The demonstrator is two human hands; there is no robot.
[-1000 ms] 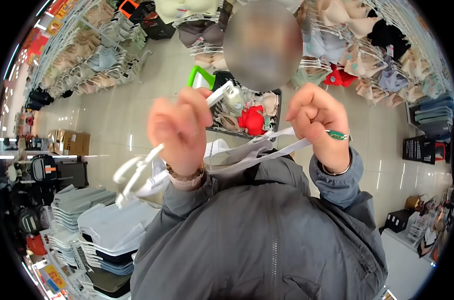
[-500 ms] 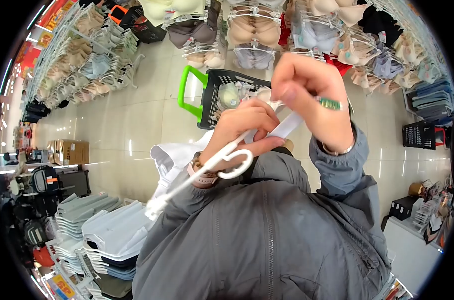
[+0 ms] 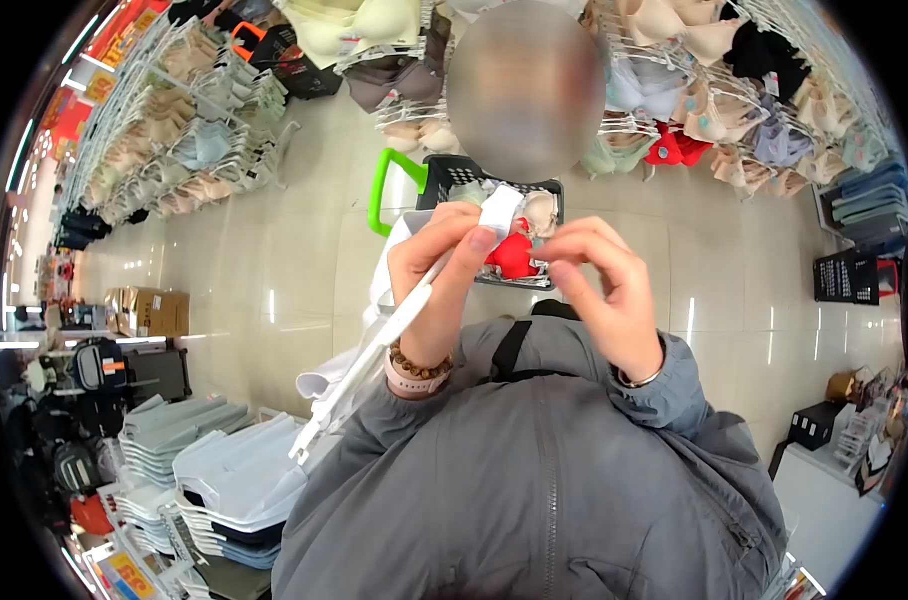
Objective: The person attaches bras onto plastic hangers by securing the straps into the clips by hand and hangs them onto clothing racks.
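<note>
My left hand [image 3: 436, 270] is closed around a white plastic hanger [image 3: 369, 350] and a white garment [image 3: 384, 275]. The hanger slants down toward the lower left, and the garment's cloth hangs beside it. A flat white end of cloth [image 3: 501, 208] sticks up past my left fingertips. To the right, my right hand [image 3: 606, 285] has curled fingers apart from the thumb and holds nothing visible. Beyond both hands stands a dark shopping basket [image 3: 442, 180] with a green handle [image 3: 374, 190]; red and beige bras lie inside.
Racks of hanging bras [image 3: 179, 150] stand left and ahead; a blurred patch hides part of the front. Stacked folded garments [image 3: 236, 465] lie at lower left, with a cardboard box [image 3: 149, 312] behind. Another black basket [image 3: 842, 277] sits on the tiled floor [image 3: 734, 270] at right.
My right hand has come down and away from the white cloth, its fingers loosening. My left hand has turned more upright. The green item seen by my right wrist is no longer visible.
</note>
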